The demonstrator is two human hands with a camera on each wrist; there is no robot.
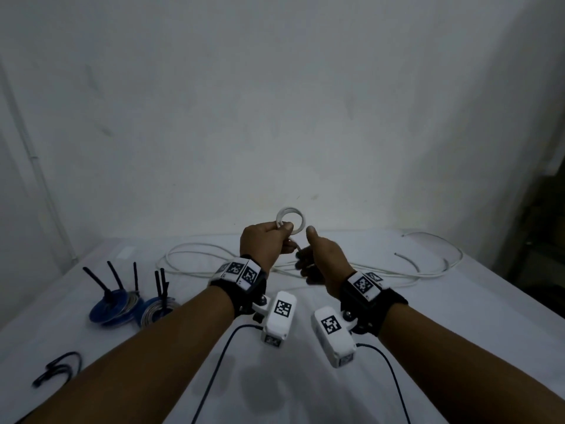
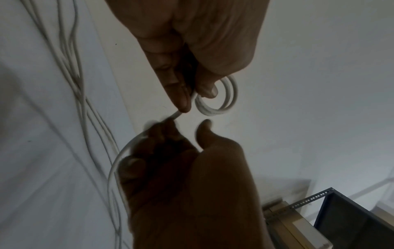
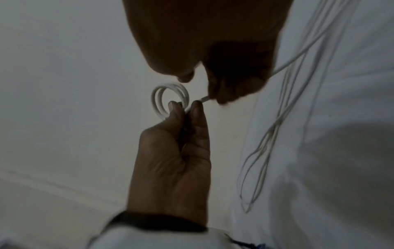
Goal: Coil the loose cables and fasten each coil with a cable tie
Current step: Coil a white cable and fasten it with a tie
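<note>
Head view: left hand [image 1: 264, 241] pinching small white coil [image 1: 290, 221] at twelve o'clock above tabletop [image 1: 305, 377]; right hand [image 1: 321, 264] curled around trailing cable [image 1: 428, 272]. No containers visible.

Left wrist view: risk of loops springing apart under weak pinch.

Right wrist view: slack likely snagging, tangling.

My left hand [image 3: 175, 151] rises from the bottom of the frame, thumb and forefinger pinching a small white coil [image 3: 170, 99] of a few turns against a pale wall. From the coil a short run of white cable [image 3: 204, 98] crosses to my right hand [image 3: 213, 42], shadowed at the top, whose fingers curl round it. Loose cable loops [image 3: 268, 134] trail over the white tabletop [image 3: 341, 151] at right.
</note>
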